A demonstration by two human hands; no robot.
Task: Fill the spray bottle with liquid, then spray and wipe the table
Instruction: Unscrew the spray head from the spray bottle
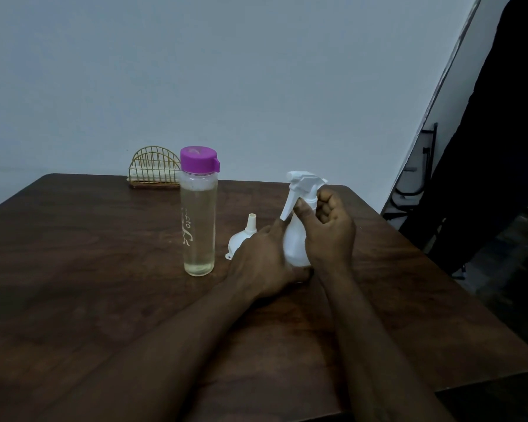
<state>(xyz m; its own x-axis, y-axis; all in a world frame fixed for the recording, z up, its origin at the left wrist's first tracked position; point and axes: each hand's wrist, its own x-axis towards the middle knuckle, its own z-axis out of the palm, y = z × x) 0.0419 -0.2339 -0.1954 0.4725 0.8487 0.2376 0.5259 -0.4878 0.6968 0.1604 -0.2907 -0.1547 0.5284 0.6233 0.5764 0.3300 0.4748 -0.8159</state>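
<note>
A white spray bottle (296, 239) stands upright on the dark wooden table (104, 300), right of centre. My left hand (262, 260) wraps its lower body from the left. My right hand (326, 226) grips its neck just under the white trigger head (305, 181). A clear bottle (198, 226) with a purple cap stands to the left, nearly full of pale liquid. A white funnel (243, 239) lies upside down between the two bottles, spout up, partly hidden by my left hand.
A gold wire napkin holder (154, 169) with white napkins stands at the table's far edge by the wall. A person in dark clothes (494, 132) stands off the right side. A black metal frame (415, 184) is beyond the right edge.
</note>
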